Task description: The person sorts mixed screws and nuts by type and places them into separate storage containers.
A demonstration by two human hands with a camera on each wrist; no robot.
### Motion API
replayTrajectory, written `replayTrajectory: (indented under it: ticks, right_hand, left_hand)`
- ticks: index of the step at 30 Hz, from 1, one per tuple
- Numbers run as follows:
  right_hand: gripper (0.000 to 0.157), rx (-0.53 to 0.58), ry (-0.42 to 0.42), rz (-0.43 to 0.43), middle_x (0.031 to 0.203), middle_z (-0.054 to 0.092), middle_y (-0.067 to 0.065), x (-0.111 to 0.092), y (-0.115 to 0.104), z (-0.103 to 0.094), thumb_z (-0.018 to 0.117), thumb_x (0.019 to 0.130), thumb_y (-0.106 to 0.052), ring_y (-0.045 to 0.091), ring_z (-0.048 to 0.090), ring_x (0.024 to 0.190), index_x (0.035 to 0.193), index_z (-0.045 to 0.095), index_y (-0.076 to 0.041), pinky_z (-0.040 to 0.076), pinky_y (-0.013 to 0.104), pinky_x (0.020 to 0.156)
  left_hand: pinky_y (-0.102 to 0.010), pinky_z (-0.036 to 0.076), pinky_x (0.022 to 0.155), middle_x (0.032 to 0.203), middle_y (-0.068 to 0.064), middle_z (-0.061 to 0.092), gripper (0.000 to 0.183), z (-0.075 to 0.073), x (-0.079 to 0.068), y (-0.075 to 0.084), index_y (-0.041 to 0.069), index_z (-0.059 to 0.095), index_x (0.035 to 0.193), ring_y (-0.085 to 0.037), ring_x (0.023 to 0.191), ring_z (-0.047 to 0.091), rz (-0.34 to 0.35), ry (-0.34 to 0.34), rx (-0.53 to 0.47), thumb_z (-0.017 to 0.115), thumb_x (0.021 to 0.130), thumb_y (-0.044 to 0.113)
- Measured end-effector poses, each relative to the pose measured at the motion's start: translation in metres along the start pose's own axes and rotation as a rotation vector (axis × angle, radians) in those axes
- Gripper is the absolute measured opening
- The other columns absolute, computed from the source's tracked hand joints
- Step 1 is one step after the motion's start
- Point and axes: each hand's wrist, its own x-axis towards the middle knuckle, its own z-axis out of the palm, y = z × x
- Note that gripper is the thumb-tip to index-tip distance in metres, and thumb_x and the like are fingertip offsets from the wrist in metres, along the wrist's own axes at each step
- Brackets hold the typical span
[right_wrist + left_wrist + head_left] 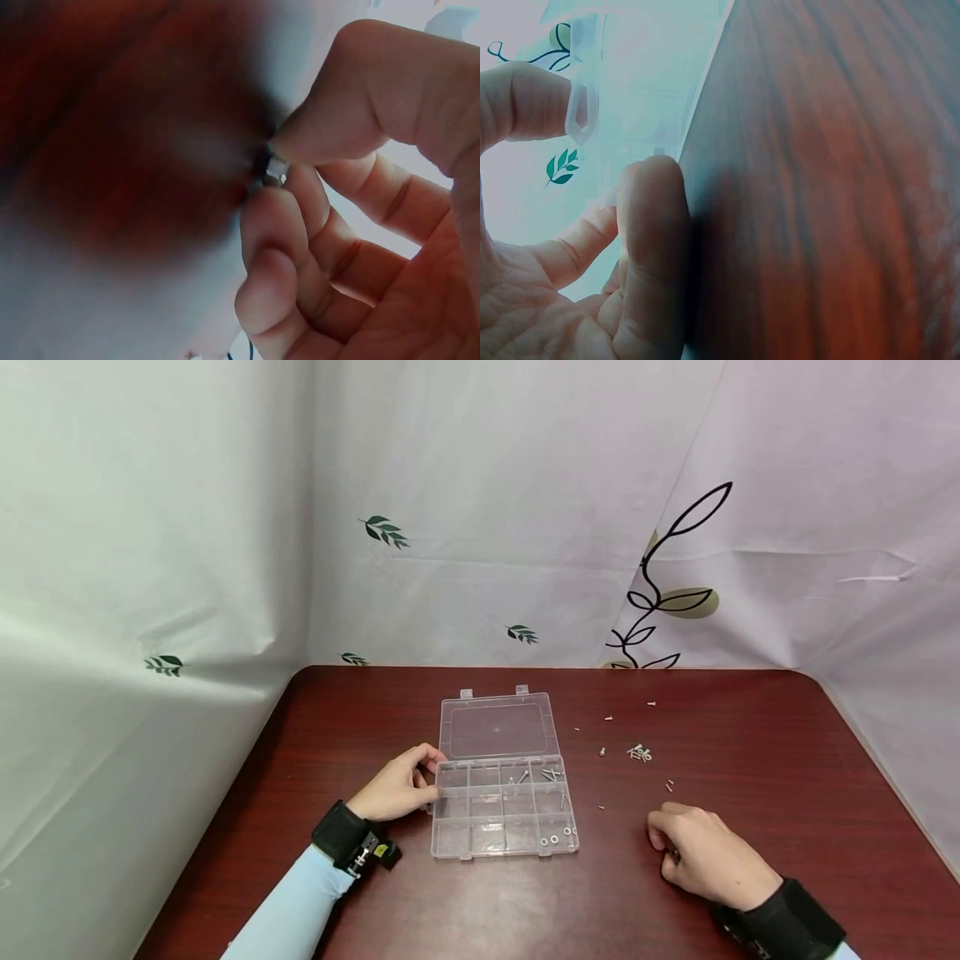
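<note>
A clear plastic compartment box (450, 838) lies on the table with its lid (497, 727) folded back. My left hand (393, 788) holds the box at its left side, thumb and fingers against the edge. Screws (551, 775) lie in the right rear compartments, and white washers (554, 839) in the front right ones. To the right of the box, my right hand (712, 853) is low over the table. Between its thumb and fingertips it pinches a small shiny metal piece (276, 171), mostly covered, so its exact kind is hidden.
A small pile of screws (640, 752) sits right of the box. Loose screws, such as one pair (669, 785) and a single one (651, 703), are scattered around it. The dark red table (360, 710) ends at a patterned white cloth (465, 527) behind.
</note>
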Motion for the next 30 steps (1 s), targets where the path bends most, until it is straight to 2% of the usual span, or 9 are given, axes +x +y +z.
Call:
replayTrajectory:
  ticks: [6, 14, 23, 30]
  right_hand:
    - [0.042, -0.005, 0.002, -0.055, 0.073, 0.024, -0.021, 0.009, -0.009, 0.005, 0.056, 0.050, 0.002, -0.003, 0.024, 0.059, 0.068, 0.036, -0.030, 0.025, 0.018, 0.052]
    - [0.040, 0.041, 0.067, -0.155, 0.075, 0.023, -0.022, 0.038, -0.031, -0.001, 0.055, 0.051, 0.001, -0.003, 0.027, 0.060, 0.069, 0.037, -0.030, 0.025, 0.013, 0.053]
    - [0.036, 0.144, 0.124, -0.315, 0.078, 0.031, -0.018, 0.073, -0.062, 0.001, 0.056, 0.056, 0.002, -0.002, 0.030, 0.065, 0.074, 0.043, -0.027, 0.027, 0.010, 0.057]
    - [0.030, 0.196, 0.120, -0.376, 0.080, 0.035, -0.014, 0.089, -0.079, 0.001, 0.053, 0.062, 0.001, 0.000, 0.032, 0.071, 0.077, 0.046, -0.023, 0.030, 0.014, 0.062]
  left_hand:
    - [-0.033, 0.055, 0.061, 0.105, -0.014, 0.051, 0.038, 0.001, 0.000, -0.001, 0.005, 0.056, 0.122, -0.018, 0.067, 0.059, -0.007, -0.002, -0.011, 0.066, 0.084, 0.007]
    - [-0.033, 0.055, 0.060, 0.105, -0.015, 0.051, 0.038, 0.001, 0.000, -0.002, 0.005, 0.056, 0.121, -0.019, 0.066, 0.060, -0.008, 0.004, -0.019, 0.066, 0.084, 0.005]
    - [-0.032, 0.055, 0.060, 0.105, -0.013, 0.052, 0.039, 0.001, 0.000, -0.003, 0.006, 0.057, 0.121, -0.018, 0.066, 0.059, -0.008, 0.008, -0.005, 0.068, 0.083, 0.007]
    - [-0.031, 0.054, 0.061, 0.104, -0.012, 0.053, 0.039, 0.001, 0.001, -0.003, 0.007, 0.057, 0.120, -0.018, 0.067, 0.059, -0.006, 0.012, -0.010, 0.069, 0.083, 0.008]
